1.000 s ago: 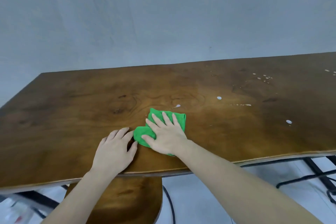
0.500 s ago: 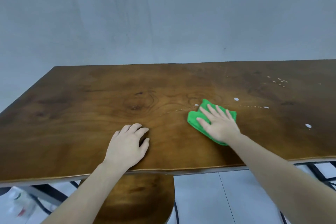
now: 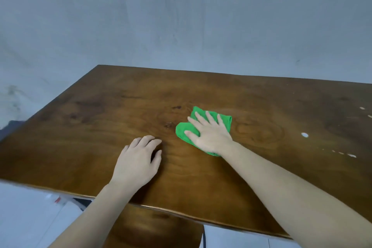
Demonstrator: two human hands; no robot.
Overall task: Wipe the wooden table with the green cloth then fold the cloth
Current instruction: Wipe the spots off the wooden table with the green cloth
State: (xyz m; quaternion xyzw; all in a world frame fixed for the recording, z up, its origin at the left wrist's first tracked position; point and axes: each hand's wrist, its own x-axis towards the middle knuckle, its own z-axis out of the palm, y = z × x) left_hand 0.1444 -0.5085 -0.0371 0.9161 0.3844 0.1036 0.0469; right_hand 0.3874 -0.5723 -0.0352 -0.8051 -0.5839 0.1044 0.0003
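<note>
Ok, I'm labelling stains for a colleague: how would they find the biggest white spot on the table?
Start at the wooden table and find the right hand pressing the green cloth. Look further right, toward the table's right end. The white spot is a lone round dot, larger than the faint flecks nearby.

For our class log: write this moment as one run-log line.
phase: wiping | right hand: flat on green cloth | left hand: on wooden table

Green cloth (image 3: 223,119), brown tbl (image 3: 100,127) – dark grain swirls, white specks (image 3: 304,135)
</note>
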